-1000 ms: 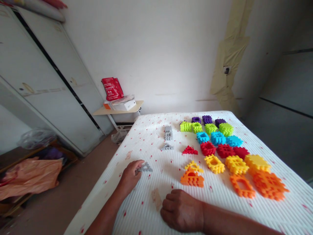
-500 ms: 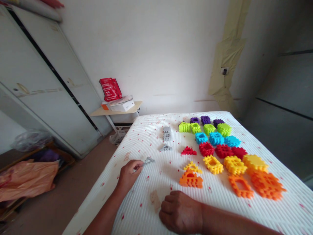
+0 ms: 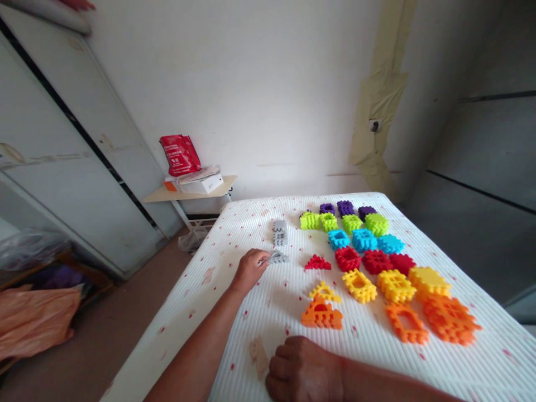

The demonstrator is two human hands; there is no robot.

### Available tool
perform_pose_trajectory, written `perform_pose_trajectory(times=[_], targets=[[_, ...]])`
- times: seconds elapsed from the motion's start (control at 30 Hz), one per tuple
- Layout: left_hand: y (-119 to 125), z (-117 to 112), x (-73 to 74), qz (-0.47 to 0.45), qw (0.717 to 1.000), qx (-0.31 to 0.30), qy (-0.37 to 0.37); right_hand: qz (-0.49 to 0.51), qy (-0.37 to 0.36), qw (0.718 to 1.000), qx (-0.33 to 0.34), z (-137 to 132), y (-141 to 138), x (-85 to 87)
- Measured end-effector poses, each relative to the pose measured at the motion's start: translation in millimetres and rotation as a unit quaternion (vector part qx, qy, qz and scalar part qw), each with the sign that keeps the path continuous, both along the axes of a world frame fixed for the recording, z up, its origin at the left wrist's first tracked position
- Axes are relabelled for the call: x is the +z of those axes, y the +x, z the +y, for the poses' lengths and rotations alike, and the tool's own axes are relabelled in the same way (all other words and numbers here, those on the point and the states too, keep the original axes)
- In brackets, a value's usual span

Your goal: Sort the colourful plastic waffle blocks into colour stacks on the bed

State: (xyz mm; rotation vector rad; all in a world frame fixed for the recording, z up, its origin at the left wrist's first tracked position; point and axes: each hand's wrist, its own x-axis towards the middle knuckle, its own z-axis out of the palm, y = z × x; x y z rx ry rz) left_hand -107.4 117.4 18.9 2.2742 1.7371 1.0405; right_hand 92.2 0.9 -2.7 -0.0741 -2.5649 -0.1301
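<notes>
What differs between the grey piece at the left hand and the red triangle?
The grey piece sits at the fingertips of the left hand, while the red triangular piece lies apart from both hands. The grey piece is partly hidden by those fingers; the red one is fully visible. Their colours differ, grey against bright red. Both are notched plastic toy pieces on the white mattress.
</notes>
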Motion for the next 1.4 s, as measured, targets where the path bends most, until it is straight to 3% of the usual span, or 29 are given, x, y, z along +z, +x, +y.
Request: perform_pose_trajectory(times=[0.7,1.4], targets=[[1.6,5.4,-2.8,0.032,0.999,-0.033,-0.006,-0.008,0.002,1.0,0.007,0.8,-0.1,-1.4],[1.2,3.4,-1.9,0.029,0.999,-0.022,-0.001,-0.018,0.007,1.0,0.008,2.6,0.2,-1.5]])
